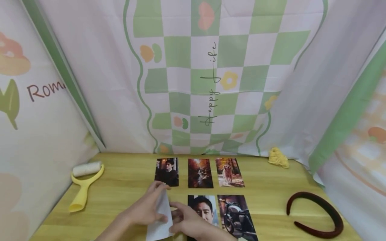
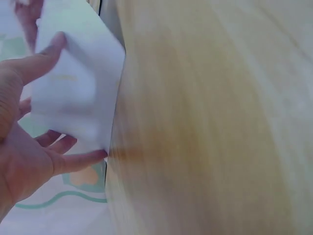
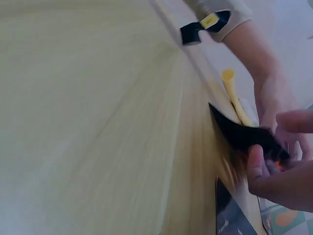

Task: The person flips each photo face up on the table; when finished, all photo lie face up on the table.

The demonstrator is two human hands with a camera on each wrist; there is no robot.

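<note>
A photo print (image 1: 161, 217) stands tilted above the table, its white back toward me. My left hand (image 1: 146, 207) holds it, thumb across the white back (image 2: 80, 93) and fingertips along its far edge. At the right edge, my right hand (image 1: 190, 221) pinches it with thumb and fingers. The dark printed side (image 3: 247, 137) shows in the right wrist view, a fingertip against it. Just beyond the left hand lies a photo of a seated person (image 1: 167, 172). A close-up portrait photo (image 1: 203, 209) lies beside the right hand, partly covered by it.
Further photos lie face up: an autumn stream (image 1: 200, 173), a dog (image 1: 230, 172) and a motorcycle (image 1: 236, 217). A yellow-handled lint roller (image 1: 84, 187) lies left, a dark red headband (image 1: 319, 214) right, and a yellow yarn bundle (image 1: 278, 158) at the back. Printed curtains (image 1: 205, 100) border the table.
</note>
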